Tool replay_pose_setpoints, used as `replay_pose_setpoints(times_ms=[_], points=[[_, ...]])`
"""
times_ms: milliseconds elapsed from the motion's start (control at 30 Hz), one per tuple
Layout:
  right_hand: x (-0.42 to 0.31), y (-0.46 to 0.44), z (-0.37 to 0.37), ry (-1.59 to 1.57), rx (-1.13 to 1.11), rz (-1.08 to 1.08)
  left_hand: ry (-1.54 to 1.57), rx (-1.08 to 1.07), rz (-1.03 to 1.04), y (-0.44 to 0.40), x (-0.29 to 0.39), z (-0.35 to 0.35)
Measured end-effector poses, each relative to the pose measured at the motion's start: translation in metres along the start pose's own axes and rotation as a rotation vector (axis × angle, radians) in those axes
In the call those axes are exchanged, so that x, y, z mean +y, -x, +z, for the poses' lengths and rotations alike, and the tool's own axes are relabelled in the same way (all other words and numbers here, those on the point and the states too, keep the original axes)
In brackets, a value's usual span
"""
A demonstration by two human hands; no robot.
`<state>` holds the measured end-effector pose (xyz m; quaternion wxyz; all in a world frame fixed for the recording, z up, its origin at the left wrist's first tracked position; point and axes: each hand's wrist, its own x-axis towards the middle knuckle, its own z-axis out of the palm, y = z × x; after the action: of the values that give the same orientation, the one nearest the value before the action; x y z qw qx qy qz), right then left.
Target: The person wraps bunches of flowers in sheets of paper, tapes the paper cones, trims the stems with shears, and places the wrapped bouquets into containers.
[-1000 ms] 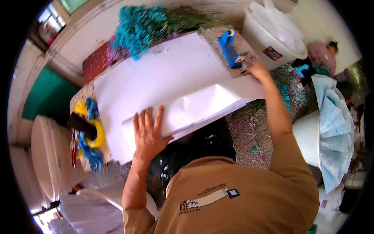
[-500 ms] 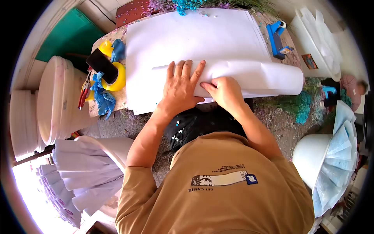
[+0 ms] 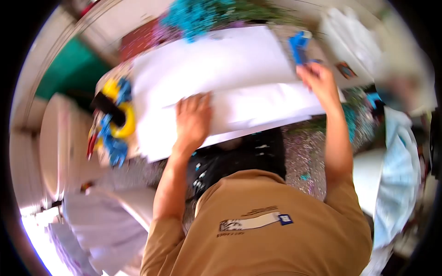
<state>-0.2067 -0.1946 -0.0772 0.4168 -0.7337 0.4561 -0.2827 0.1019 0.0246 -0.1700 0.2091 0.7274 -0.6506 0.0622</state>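
White paper sheets [image 3: 207,55] lie stacked on a table. Along their near side, one sheet is folded over into a loose roll [image 3: 262,103]. My left hand [image 3: 193,119] presses flat on the left part of this roll, fingers stretched out. Over at the right, my right hand [image 3: 322,85] is at the near end of a blue tape dispenser [image 3: 298,49]. Its fingers are bent and smeared by motion. Whether they touch the dispenser or hold tape, I cannot tell.
At the left table edge are a black phone [image 3: 109,109], yellow tape rolls [image 3: 125,126], crumpled blue wrapping [image 3: 114,147] and red-handled cutters [image 3: 92,142]. Turquoise flowers [image 3: 193,18] lie along the back. A white bin [image 3: 340,60] stands right; pleated blue wrapping [image 3: 396,179] is below it.
My right hand has left the near edge of the roll and moved right and away to the tape dispenser. My left hand stays on the paper, its fingers closer together. The view has tilted.
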Motion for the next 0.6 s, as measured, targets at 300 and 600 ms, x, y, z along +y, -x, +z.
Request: replay_pose_setpoints(times_ms=[300,600], points=[[0.136,-0.148,-0.099,0.018,0.424,0.329,0.003,-0.033,0.081,-0.009,0.009,-0.022],[0.127,-0.091,-0.065,-0.253,0.463,0.098,-0.007,-0.029,0.095,-0.011,0.010,-0.023]])
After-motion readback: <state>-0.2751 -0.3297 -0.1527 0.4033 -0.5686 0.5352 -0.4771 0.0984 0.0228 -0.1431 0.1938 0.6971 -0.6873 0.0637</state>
